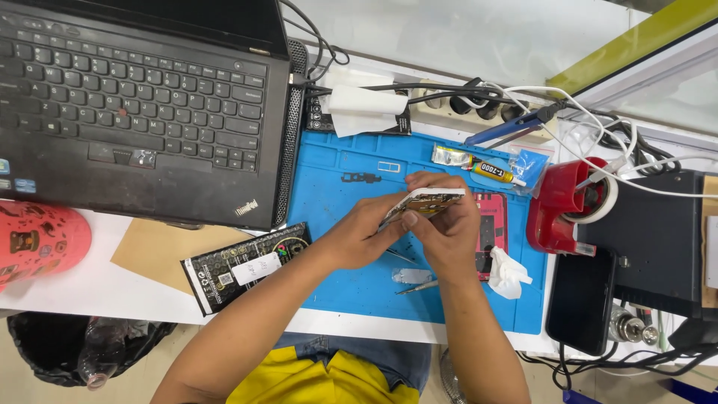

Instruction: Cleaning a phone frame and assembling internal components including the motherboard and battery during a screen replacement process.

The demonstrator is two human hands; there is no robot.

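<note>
Both my hands meet over a blue work mat. My left hand and my right hand together grip an opened phone body, tilted on its edge, with its inner parts showing. Below the hands, metal tweezers and a small clear piece lie on the mat. A red phone shell sits on the mat just right of my right hand.
A black laptop fills the upper left. A black packet, crumpled white tissue, small glue tube, red tape dispenser, dark phone, power strip with cables and a black box surround the mat.
</note>
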